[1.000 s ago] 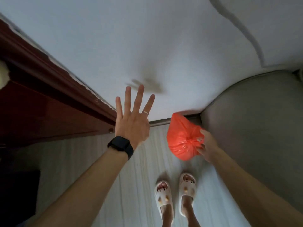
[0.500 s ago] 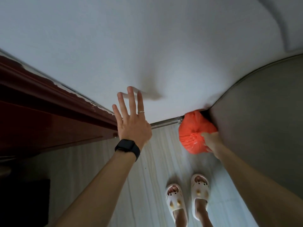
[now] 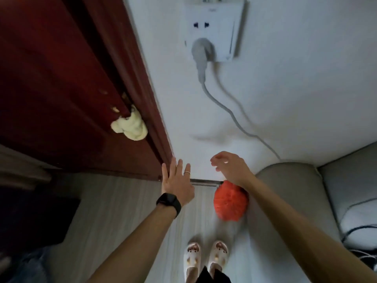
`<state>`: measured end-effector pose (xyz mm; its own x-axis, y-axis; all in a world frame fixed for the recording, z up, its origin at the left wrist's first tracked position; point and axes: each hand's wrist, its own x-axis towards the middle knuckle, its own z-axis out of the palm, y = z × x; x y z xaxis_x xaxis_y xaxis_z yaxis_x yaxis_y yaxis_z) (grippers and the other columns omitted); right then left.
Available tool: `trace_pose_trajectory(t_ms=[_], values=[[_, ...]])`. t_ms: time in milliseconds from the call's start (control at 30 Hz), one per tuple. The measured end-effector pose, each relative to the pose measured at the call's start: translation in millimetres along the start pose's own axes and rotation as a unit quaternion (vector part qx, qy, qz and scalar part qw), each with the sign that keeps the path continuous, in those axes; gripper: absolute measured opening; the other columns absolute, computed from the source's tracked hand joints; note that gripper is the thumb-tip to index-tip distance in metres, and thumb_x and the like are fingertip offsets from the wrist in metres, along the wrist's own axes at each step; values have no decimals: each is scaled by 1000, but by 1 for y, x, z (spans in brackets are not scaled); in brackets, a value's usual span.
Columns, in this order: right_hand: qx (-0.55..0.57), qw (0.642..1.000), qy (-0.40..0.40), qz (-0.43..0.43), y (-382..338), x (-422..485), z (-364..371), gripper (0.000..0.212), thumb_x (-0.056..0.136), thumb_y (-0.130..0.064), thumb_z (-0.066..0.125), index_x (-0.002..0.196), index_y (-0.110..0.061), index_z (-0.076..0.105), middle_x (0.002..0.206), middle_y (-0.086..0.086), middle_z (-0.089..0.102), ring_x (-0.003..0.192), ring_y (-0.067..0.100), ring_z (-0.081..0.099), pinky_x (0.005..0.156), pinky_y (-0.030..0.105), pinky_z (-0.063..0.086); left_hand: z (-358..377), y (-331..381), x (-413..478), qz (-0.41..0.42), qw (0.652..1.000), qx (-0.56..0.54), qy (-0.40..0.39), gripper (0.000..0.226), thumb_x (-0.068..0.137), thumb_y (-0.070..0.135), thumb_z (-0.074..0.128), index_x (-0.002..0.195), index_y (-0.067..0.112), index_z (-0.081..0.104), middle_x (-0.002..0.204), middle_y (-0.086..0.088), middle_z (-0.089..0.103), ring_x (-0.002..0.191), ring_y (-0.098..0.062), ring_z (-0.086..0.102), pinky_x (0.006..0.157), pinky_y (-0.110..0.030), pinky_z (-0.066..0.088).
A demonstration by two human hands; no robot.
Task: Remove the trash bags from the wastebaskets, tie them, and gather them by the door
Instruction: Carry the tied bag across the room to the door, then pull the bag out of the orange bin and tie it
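The red bag (image 3: 230, 203) is lying on the floor (image 3: 122, 211) against the sofa (image 3: 285, 180), near the door (image 3: 61, 78). Both hands are being held clear of it: left hand (image 3: 177, 186) with fingers straight, right hand (image 3: 232, 170) loosely curled and apparently empty. The door's swing should be kept clear.

A: Orange-red all over the crinkled plastic trash bag (image 3: 229, 203). Left of it?
B: Glossy dark-red wooden door (image 3: 61, 88); pale, striped wood-grain floor (image 3: 122, 211).
A: And right?
B: Plain grey fabric sofa arm (image 3: 285, 180). Nearer, cream rubber slippers (image 3: 217, 254) with brown and yellow dabs; black wristwatch (image 3: 169, 203).
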<state>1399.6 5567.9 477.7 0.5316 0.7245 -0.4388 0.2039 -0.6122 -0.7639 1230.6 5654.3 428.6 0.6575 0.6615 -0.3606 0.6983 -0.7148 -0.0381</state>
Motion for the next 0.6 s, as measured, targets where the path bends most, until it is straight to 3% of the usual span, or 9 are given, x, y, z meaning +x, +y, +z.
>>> trace_pose_trajectory(t_ms=[167, 300, 433, 600], values=[[-39, 991, 8, -129, -86, -67, -11, 12, 95, -33, 59, 93, -30, 70, 93, -20, 72, 87, -4, 65, 78, 12, 42, -36, -43, -77, -54, 995, -81, 9, 66, 94, 35, 37, 156, 22, 16, 164, -5, 11, 151, -28, -5, 120, -58, -2], [-55, 973, -13, -223, -116, -97, 20, 11, 96, -30, 61, 94, -31, 71, 99, -24, 71, 93, -12, 63, 79, 4, 42, -39, -91, -143, -156, 973, -156, 61, 66, 92, 35, 39, 154, 26, 20, 162, -2, 18, 152, -23, 0, 121, -55, 3], [-117, 941, -88, -307, -125, -111, 57, 12, 95, -33, 59, 96, -37, 70, 100, -20, 71, 96, -2, 65, 82, 23, 50, -29, -120, -210, -278, 933, -199, 107, 60, 92, 40, 42, 149, 26, 32, 156, -1, 32, 147, -24, 20, 119, -49, 19], [-203, 867, -160, -427, -132, -133, 100, 14, 94, -34, 58, 102, -36, 70, 104, -19, 67, 96, 11, 60, 85, 24, 47, -18, -125, -295, -420, 868, -210, 164, 54, 88, 40, 51, 140, 26, 47, 140, 0, 53, 130, -25, 47, 108, -39, 36]])
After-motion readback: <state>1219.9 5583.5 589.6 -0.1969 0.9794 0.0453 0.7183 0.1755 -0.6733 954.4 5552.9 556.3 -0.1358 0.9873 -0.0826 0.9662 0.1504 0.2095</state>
